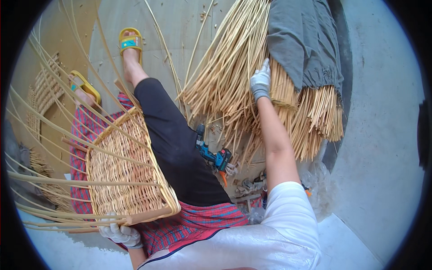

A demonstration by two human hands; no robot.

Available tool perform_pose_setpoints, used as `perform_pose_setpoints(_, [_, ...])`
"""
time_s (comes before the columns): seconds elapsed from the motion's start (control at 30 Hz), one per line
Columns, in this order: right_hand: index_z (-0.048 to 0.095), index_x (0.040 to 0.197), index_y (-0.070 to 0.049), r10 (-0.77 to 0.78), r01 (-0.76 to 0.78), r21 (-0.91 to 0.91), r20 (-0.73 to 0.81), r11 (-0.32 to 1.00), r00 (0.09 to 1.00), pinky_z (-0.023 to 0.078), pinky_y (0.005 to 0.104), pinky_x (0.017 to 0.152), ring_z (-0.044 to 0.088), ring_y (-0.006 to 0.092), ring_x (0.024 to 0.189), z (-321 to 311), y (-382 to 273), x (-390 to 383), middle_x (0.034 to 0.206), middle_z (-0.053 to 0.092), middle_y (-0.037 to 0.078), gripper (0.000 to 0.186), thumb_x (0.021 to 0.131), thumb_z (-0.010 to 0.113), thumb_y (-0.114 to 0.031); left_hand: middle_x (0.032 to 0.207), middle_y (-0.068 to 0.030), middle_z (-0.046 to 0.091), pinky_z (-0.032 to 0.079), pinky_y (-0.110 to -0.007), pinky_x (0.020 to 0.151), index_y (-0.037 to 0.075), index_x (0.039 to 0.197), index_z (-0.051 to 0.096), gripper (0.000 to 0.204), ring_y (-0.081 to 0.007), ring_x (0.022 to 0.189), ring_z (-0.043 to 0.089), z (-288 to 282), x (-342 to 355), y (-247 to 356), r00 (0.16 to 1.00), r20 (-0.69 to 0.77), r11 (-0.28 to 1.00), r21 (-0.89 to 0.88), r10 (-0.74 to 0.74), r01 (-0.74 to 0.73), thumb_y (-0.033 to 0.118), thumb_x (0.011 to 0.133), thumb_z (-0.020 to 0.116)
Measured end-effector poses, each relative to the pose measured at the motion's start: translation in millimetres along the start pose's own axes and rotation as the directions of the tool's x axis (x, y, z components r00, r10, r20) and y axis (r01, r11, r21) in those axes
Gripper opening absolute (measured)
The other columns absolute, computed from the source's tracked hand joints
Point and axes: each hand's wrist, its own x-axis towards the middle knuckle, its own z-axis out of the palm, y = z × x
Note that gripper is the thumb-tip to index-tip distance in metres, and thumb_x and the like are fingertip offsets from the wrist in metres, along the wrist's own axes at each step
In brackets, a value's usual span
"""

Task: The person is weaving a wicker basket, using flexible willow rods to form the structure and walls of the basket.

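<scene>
A half-woven wicker basket (123, 168) rests across my lap and left thigh, with long pale stakes standing out from its edges. My left hand (120, 235), in a white glove, is closed around the basket's near corner, by a thick wooden rod (150, 216) along its edge. Stretched far forward, my right hand (261, 83), also gloved, lies on a big pile of willow rods (229, 72). Its visible fingers are extended over the rods, and some fingertips are hard to make out. A grey cloth (303, 42) covers part of the pile beside that hand.
A blue cordless drill (213, 155) lies on the floor between my right leg and the pile. Small tools and clear plastic (319, 180) sit near my right side. Another woven panel (42, 92) is at the left. Loose rods (164, 45) and chips lie ahead.
</scene>
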Motion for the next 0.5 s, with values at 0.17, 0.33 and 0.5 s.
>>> perform_pose_setpoints(0.17, [0.044, 0.147, -0.004, -0.322, 0.433, -0.579, 0.29, 0.69, 0.901, 0.034, 0.0362, 0.119, 0.043, 0.0283, 0.141, -108, 107, 10, 0.153, 0.044, 0.018, 0.054, 0.094, 0.046, -0.002, 0.127, -0.0171, 0.061, 0.037, -0.056, 0.102, 0.007, 0.133, 0.051, 0.046, -0.0412, 0.12, 0.054, -10, 5, -8, 0.997, 0.029, 0.997, -0.012, 0.072, -0.071, 0.039, 0.108, 0.03])
perform_pose_setpoints(0.33, [0.049, 0.147, -0.019, -0.275, 0.467, -0.596, 0.388, 0.653, 0.88, 0.033, 0.0349, 0.121, 0.043, 0.0255, 0.141, -155, 126, 16, 0.153, 0.046, 0.008, 0.064, 0.091, 0.042, 0.011, 0.122, -0.0123, 0.066, 0.04, -0.053, 0.097, 0.01, 0.129, 0.051, 0.043, -0.0366, 0.114, 0.059, -5, 0, -13, 0.995, -0.033, 0.994, 0.053, 0.097, -0.095, 0.041, 0.109, 0.029])
perform_pose_setpoints(0.5, [0.039, 0.153, -0.024, -0.372, 0.694, -0.637, 0.588, 0.334, 0.718, 0.026, 0.0338, 0.124, 0.034, 0.0215, 0.147, -116, 112, 5, 0.16, 0.036, 0.004, 0.06, 0.098, 0.037, 0.0, 0.123, -0.0128, 0.065, 0.041, -0.052, 0.097, 0.007, 0.127, 0.053, 0.043, -0.036, 0.114, 0.059, 8, 2, -9, 0.994, -0.05, 0.995, 0.019, 0.097, -0.096, 0.037, 0.109, 0.028])
